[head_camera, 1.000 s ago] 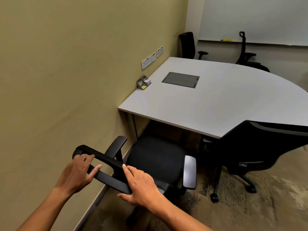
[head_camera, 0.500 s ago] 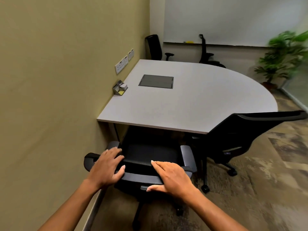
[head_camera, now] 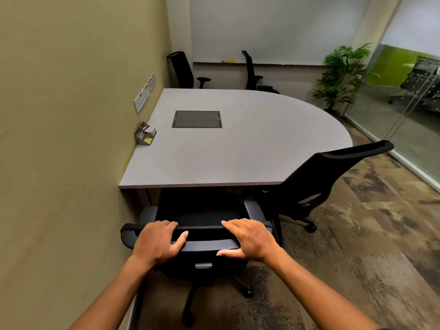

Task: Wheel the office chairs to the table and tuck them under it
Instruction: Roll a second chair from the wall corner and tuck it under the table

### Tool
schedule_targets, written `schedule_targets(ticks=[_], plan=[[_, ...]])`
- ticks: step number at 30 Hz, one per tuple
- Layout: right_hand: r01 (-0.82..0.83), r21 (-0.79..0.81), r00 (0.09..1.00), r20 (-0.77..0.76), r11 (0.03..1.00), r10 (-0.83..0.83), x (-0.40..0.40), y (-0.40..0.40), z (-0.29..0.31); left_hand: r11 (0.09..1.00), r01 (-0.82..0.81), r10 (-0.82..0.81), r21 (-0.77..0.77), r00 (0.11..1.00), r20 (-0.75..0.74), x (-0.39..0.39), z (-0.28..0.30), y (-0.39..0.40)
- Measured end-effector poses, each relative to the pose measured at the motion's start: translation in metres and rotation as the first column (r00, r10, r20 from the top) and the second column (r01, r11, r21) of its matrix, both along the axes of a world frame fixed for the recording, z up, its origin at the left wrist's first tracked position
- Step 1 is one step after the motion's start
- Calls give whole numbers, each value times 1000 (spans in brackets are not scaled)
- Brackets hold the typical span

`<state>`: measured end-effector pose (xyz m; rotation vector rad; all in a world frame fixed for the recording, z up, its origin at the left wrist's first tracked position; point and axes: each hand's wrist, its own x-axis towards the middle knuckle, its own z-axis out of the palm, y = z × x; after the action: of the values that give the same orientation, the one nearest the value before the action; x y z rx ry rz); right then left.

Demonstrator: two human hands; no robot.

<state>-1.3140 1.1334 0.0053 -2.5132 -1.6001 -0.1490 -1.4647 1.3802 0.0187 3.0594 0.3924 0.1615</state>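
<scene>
Head view looks down over my two hands on the top rail of the nearest chair (head_camera: 202, 217). My left hand (head_camera: 157, 242) is wrapped over the rail near its left end, thumb hooked underneath, and my right hand (head_camera: 247, 238) is clamped on the right part of the same rail, fingers over the top, thumb on the near face. They sit apart on the rail, I reckon so a push goes in straight and doesn't spin the chair on its castors.

Its seat already reaches under the near edge of the table (head_camera: 238, 148), armrests just at the lip, left armrest close to the wall (head_camera: 59, 139). It looks mostly tucked; one short shove should finish it.

A second chair (head_camera: 316, 179) stands to the right at the curved edge, angled, its back outside the table. Two far chairs (head_camera: 183, 70) wait beyond the table, under the whiteboard (head_camera: 273, 29). Those, I judge, remain to be done.
</scene>
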Motion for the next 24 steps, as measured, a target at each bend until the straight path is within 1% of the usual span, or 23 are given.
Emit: schedule_targets(ticks=[3, 6, 9, 14, 18, 19, 24], plan=[[70, -101, 998, 6, 992, -70, 15, 6, 8, 1000, -9, 8, 20, 1000, 10, 14, -2, 6], [153, -94, 988, -13, 984, -155, 25, -3, 3, 999, 42, -42, 31, 999, -5, 33, -5, 2], [184, -87, 983, -9, 979, -186, 33, -7, -1, 997, 77, -77, 13, 997, -2, 46, -8, 1], [148, -59, 988, 50, 987, -145, 37, 50, -4, 999, 36, -36, -12, 999, 33, 43, -11, 57], [109, 74, 988, 103, 991, -116, 58, 49, -5, 999, 45, -45, 6, 998, 50, 60, -2, 58], [100, 79, 989, 104, 992, -108, 67, 46, -7, 999, 39, -40, 12, 998, 39, 66, -3, 54], [78, -9, 995, 63, 997, -77, 90, 49, -14, 1000, 22, -22, 1, 997, 78, 62, -14, 40]])
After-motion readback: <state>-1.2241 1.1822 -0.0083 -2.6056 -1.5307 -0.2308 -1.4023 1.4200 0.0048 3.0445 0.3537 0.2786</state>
